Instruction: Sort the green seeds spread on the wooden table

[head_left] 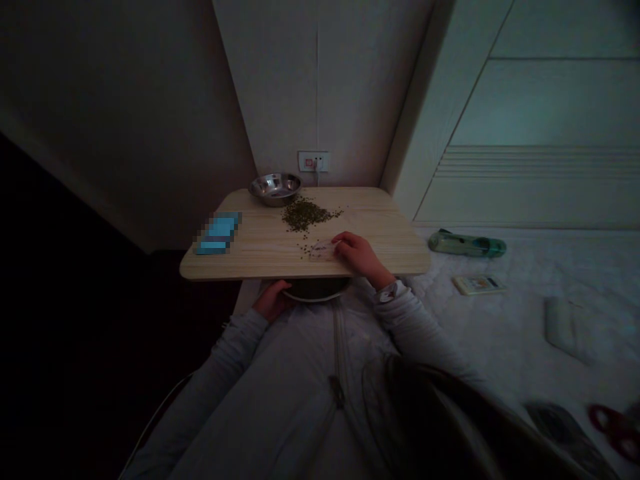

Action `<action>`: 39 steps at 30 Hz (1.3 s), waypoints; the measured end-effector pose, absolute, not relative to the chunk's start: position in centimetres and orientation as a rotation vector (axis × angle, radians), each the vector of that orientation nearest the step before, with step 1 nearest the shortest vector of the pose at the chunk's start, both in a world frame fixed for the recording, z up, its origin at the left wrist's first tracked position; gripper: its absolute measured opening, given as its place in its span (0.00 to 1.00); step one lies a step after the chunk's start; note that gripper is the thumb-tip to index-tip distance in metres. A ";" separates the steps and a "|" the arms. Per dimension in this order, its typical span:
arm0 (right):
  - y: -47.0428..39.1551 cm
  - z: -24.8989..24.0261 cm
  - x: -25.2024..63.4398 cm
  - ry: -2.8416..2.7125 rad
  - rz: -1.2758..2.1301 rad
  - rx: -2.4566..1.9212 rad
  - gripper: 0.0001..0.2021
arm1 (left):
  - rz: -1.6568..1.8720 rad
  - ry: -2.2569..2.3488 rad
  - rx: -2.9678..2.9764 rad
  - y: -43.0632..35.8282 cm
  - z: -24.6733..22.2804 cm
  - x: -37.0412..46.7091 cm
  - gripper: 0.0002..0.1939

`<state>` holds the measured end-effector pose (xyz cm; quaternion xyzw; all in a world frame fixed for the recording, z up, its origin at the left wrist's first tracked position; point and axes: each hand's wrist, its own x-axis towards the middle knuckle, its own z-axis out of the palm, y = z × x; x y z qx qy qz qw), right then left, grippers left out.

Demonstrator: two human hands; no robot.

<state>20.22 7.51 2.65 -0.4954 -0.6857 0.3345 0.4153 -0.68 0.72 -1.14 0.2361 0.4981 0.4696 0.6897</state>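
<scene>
In the head view, the work looks partway along, as far as one moment can tell: most of the grains [305, 215] lie in a loose, dark green heap on the table [395, 230], while a thin scatter sits nearer the front edge, beside a clear piece [323, 251]. The sorting or moving of the heap seems largely left to do; what is done may be in the dish [314, 300] below that edge, but its inside is too dark to tell. The right hand [354, 252] is half curled, fingertips at the right end of the clear piece; whether it pinches it or only presses, I cannot tell. The left hand [274, 300] seems closed on the dish's left side, thumb by the pale, curved rim. The grains are small and roundish; the clear piece is thin and glossy, with faint purplish marks. The table is light, straight-grained wood look with rounded corners. Behind the heap, a round steel bowl [275, 190] shines, wide-rimmed and smooth. To the right, a green bottle [467, 245] lies on quilted white bedding [523, 320].
</scene>
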 end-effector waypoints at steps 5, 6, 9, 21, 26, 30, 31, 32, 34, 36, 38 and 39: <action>7.4 2.7 20.2 -1.715 0.859 -1.238 0.10 | 1.045 1.118 0.506 0.8 -1.3 -0.8 0.04; 7.4 2.7 20.2 -1.713 0.858 -1.240 0.10 | 1.044 1.114 0.504 0.8 -1.4 -0.8 0.04; 7.4 2.7 20.2 -1.706 0.859 -1.240 0.10 | 1.044 1.094 0.499 0.9 -1.5 -0.9 0.04; 7.0 3.2 20.1 -1.699 0.849 -1.261 0.11 | 1.027 1.090 0.531 0.7 -1.0 -0.8 0.05; 7.0 3.2 20.1 -1.709 0.849 -1.254 0.11 | 1.032 1.094 0.511 0.8 -1.0 -0.8 0.06; 7.1 3.0 20.2 -1.709 0.855 -1.241 0.10 | 1.031 1.080 0.501 0.9 -1.3 -0.9 0.05; 7.1 3.0 20.2 -1.707 0.857 -1.243 0.10 | 1.029 1.082 0.497 0.9 -1.3 -1.0 0.05; 7.1 3.0 20.2 -1.705 0.858 -1.244 0.10 | 1.030 1.085 0.492 0.9 -1.3 -1.0 0.05; 7.1 3.1 20.1 -1.701 0.851 -1.249 0.10 | 1.038 1.090 0.481 0.8 -1.2 -1.0 0.04; 7.1 3.1 20.1 -1.698 0.847 -1.248 0.10 | 1.042 1.082 0.477 0.8 -1.2 -1.0 0.04; 7.1 3.0 20.1 -1.697 0.848 -1.246 0.10 | 1.039 1.073 0.487 0.8 -1.2 -0.9 0.05; 7.2 3.0 20.1 -1.698 0.846 -1.245 0.10 | 1.036 1.066 0.495 0.8 -1.2 -0.9 0.05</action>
